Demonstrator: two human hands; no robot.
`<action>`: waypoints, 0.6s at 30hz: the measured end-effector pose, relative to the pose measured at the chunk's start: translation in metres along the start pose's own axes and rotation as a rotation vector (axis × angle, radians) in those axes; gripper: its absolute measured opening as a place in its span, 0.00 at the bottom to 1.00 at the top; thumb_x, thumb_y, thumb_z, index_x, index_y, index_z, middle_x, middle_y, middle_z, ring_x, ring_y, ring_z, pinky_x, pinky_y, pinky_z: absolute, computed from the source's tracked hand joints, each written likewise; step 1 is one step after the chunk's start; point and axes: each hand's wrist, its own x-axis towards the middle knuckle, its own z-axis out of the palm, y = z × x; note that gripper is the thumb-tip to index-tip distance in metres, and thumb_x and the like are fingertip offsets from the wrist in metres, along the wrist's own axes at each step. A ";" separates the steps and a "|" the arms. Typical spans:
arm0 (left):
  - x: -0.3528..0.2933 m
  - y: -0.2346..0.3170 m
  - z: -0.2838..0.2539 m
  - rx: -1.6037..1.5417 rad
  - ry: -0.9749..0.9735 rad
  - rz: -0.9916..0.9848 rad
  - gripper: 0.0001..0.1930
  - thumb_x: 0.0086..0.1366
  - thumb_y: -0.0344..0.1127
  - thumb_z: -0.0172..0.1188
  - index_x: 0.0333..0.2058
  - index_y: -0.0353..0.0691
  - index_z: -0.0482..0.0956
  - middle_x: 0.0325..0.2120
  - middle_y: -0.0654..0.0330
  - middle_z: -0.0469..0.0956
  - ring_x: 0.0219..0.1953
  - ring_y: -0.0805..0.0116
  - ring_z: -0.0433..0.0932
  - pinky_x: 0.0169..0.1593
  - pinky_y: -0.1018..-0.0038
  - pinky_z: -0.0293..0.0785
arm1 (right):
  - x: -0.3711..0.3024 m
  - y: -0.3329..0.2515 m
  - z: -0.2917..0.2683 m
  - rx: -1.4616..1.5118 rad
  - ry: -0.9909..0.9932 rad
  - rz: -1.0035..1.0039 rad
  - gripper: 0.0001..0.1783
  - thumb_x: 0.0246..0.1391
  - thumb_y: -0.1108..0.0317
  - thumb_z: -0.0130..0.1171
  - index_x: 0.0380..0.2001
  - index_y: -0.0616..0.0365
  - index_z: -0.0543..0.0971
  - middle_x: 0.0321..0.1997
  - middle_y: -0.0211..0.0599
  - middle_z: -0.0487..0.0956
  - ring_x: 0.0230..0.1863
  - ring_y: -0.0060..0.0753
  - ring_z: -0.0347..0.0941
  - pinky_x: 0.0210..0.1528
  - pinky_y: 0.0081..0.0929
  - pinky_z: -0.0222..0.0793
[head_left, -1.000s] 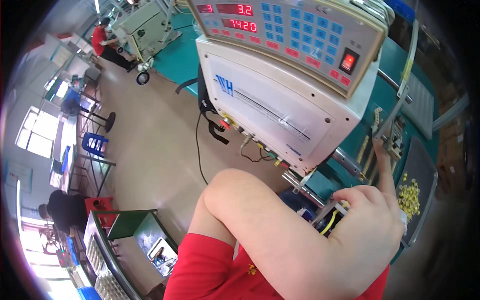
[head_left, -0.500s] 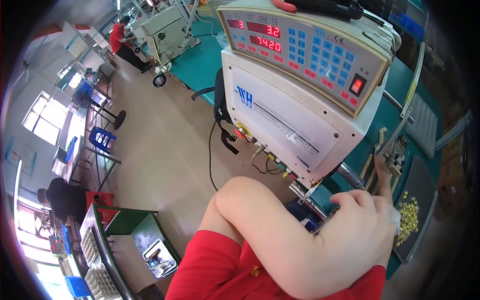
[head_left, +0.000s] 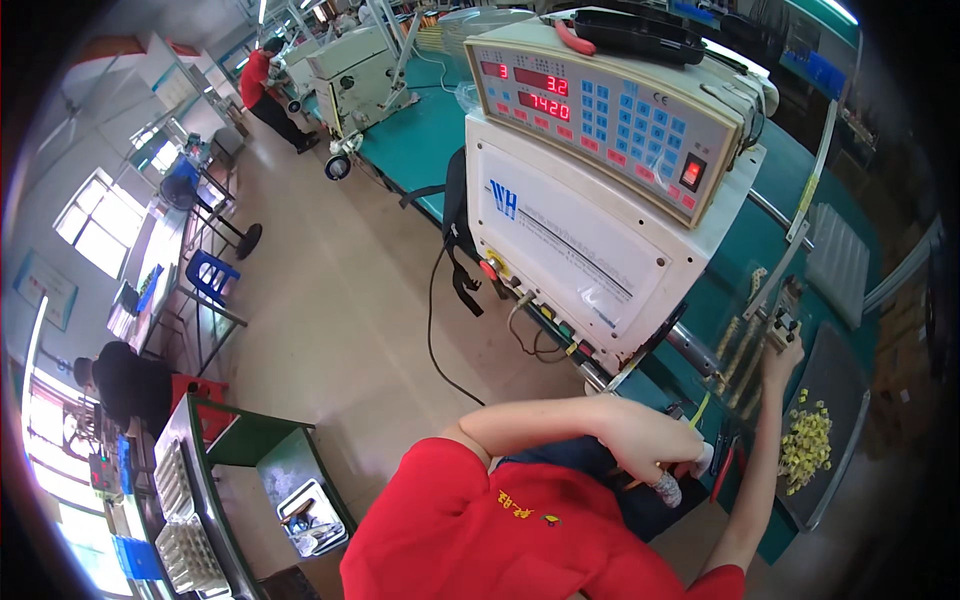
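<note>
My left hand (head_left: 660, 452) is low in front of my body at the bench's near edge, its fingers curled together. White and patterned wraps cover some fingertips; whatever they hold is too small to make out. Close beside it lie red-and-black tool handles (head_left: 725, 468). My right arm reaches forward along the bench, and my right hand (head_left: 783, 358) has its fingers bent around the near end of a small metal fixture (head_left: 786, 322). Brass-coloured strips (head_left: 740, 358) run beside that fixture. To the right, a dark tray (head_left: 838, 440) bears a heap of small yellowish pieces (head_left: 806, 447).
A white machine box (head_left: 560, 240) with a keypad control unit (head_left: 610, 120) on top stands ahead on the green bench (head_left: 410, 150). At lower left, a green side table (head_left: 235, 445) has a white tray (head_left: 312, 515) on its shelf. Two people work farther off.
My left hand has come down from high across the view to the bench's near edge, with its fingers curled. My right hand, partly hidden before, now shows at the fixture. The view has shifted slightly.
</note>
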 end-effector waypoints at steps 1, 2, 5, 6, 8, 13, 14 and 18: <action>0.002 -0.004 0.005 -0.147 -0.012 -0.025 0.19 0.54 0.36 0.58 0.40 0.30 0.64 0.33 0.50 0.70 0.33 0.56 0.73 0.36 0.66 0.70 | -0.006 -0.012 -0.016 0.004 0.006 -0.003 0.12 0.50 0.66 0.51 0.37 0.61 0.70 0.40 0.40 0.70 0.42 0.43 0.63 0.50 0.36 0.57; 0.002 -0.006 0.007 -0.144 -0.015 -0.021 0.19 0.54 0.36 0.58 0.40 0.30 0.64 0.33 0.50 0.70 0.33 0.56 0.73 0.36 0.66 0.70 | -0.017 -0.025 -0.035 -0.059 0.011 -0.010 0.11 0.50 0.68 0.51 0.36 0.60 0.70 0.40 0.40 0.70 0.43 0.43 0.62 0.50 0.36 0.55; 0.010 -0.010 0.018 -0.358 0.082 -0.103 0.17 0.59 0.38 0.54 0.41 0.33 0.64 0.33 0.55 0.70 0.31 0.65 0.74 0.33 0.73 0.71 | -0.047 -0.037 -0.082 -0.108 0.032 0.049 0.09 0.50 0.72 0.50 0.35 0.61 0.70 0.40 0.40 0.70 0.44 0.43 0.62 0.51 0.35 0.55; 0.015 -0.018 0.027 -0.482 0.209 -0.144 0.16 0.61 0.40 0.52 0.41 0.34 0.64 0.33 0.57 0.70 0.31 0.68 0.74 0.32 0.75 0.72 | -0.057 -0.037 -0.090 -0.080 0.039 0.101 0.08 0.50 0.73 0.50 0.36 0.61 0.70 0.41 0.41 0.69 0.44 0.41 0.63 0.50 0.33 0.56; 0.023 -0.030 0.039 -0.717 0.373 -0.226 0.15 0.65 0.44 0.45 0.42 0.38 0.64 0.33 0.60 0.70 0.30 0.74 0.73 0.31 0.79 0.72 | -0.086 -0.035 -0.105 0.362 0.088 0.187 0.06 0.51 0.74 0.49 0.34 0.60 0.70 0.41 0.37 0.68 0.44 0.33 0.63 0.49 0.27 0.57; 0.030 -0.045 0.045 -1.020 0.413 -0.326 0.18 0.65 0.47 0.43 0.46 0.41 0.64 0.34 0.61 0.70 0.29 0.77 0.72 0.30 0.83 0.71 | -0.139 -0.138 -0.154 0.670 -0.090 0.092 0.05 0.48 0.80 0.47 0.29 0.59 0.66 0.43 0.38 0.64 0.46 0.29 0.60 0.49 0.22 0.55; 0.029 -0.033 0.037 -1.030 0.402 -0.411 0.18 0.65 0.47 0.44 0.46 0.41 0.64 0.33 0.61 0.70 0.30 0.78 0.72 0.30 0.84 0.70 | -0.145 -0.146 -0.155 0.749 -0.137 0.126 0.05 0.48 0.80 0.47 0.29 0.59 0.65 0.43 0.39 0.64 0.45 0.29 0.60 0.49 0.23 0.54; 0.028 -0.038 0.048 -1.112 0.440 -0.430 0.18 0.64 0.43 0.47 0.46 0.37 0.65 0.34 0.60 0.70 0.33 0.77 0.71 0.30 0.84 0.71 | -0.153 -0.159 -0.155 0.792 -0.233 0.164 0.05 0.46 0.78 0.50 0.26 0.60 0.65 0.41 0.38 0.65 0.45 0.32 0.60 0.51 0.25 0.52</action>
